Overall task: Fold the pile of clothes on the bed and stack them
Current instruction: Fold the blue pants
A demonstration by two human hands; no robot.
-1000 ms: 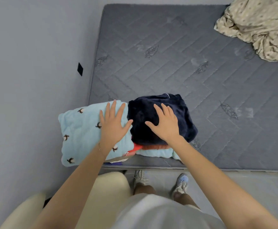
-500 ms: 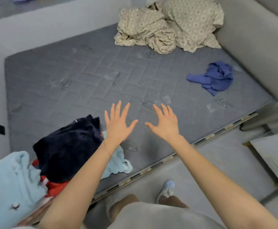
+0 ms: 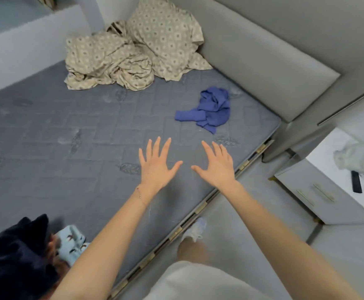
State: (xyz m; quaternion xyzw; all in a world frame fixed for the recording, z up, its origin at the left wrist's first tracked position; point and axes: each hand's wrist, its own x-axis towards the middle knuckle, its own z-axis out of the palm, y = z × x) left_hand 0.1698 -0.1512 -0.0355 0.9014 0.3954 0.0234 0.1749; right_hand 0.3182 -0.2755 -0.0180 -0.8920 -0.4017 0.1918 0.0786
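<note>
**While Reaching for the Loose Garment**

Crumpled blue garment [image 3: 207,110] at 1 o'clock, beyond left hand [image 3: 156,165] and right hand [image 3: 217,166], both spread flat, grasping nothing. Likely to drag a tangled sleeve if grabbed bunched. Folded stack [image 3: 14,256] at 7 o'clock, near the mattress [image 3: 68,169] edge, apt to slump if topped off-centre. Quilted grey surface; patterned bedding [image 3: 122,61] at 11, headboard [image 3: 263,68] at 2, nightstand [image 3: 328,191] at 3.

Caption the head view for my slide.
Open left hand and right hand reach over the grey mattress toward a crumpled blue garment; folded stack at lower left.
</note>
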